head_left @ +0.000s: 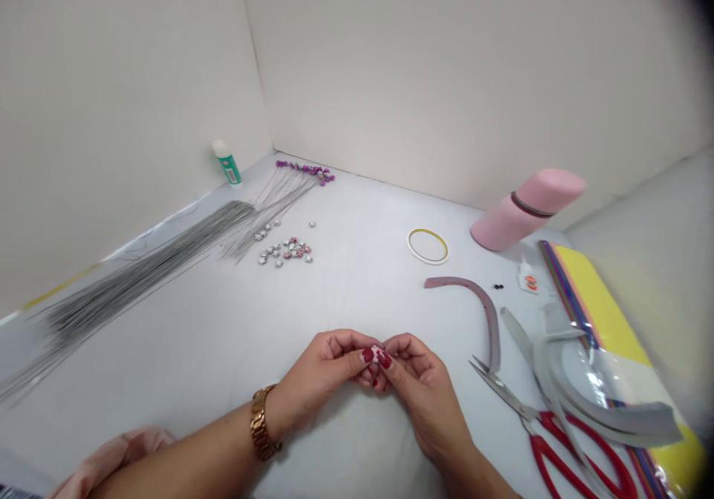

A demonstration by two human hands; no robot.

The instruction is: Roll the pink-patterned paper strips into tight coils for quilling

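Observation:
Both hands meet above the near middle of the white table. My left hand [335, 365] and my right hand [418, 380] pinch a small pink-and-white folded paper star [377, 353] between thumbs and fingertips. Much of the star is hidden by the fingers. Farther back to the left lies a loose group of small silver and pink paper stars [287, 251]. To the right of my hands a curved greyish-pink paper strip [486, 302] rests on the table, and red-handled scissors [524, 410] lie with their blades apart.
A bundle of grey wires [150, 268] stretches along the left, with purple-tipped wires [304, 169] behind. A glue stick [227, 163], tape ring [427, 246], pink bottle [518, 213] and small glue bottle [527, 277] stand or lie farther back. Grey strips [608, 417] overlap coloured paper packs [591, 283] at right.

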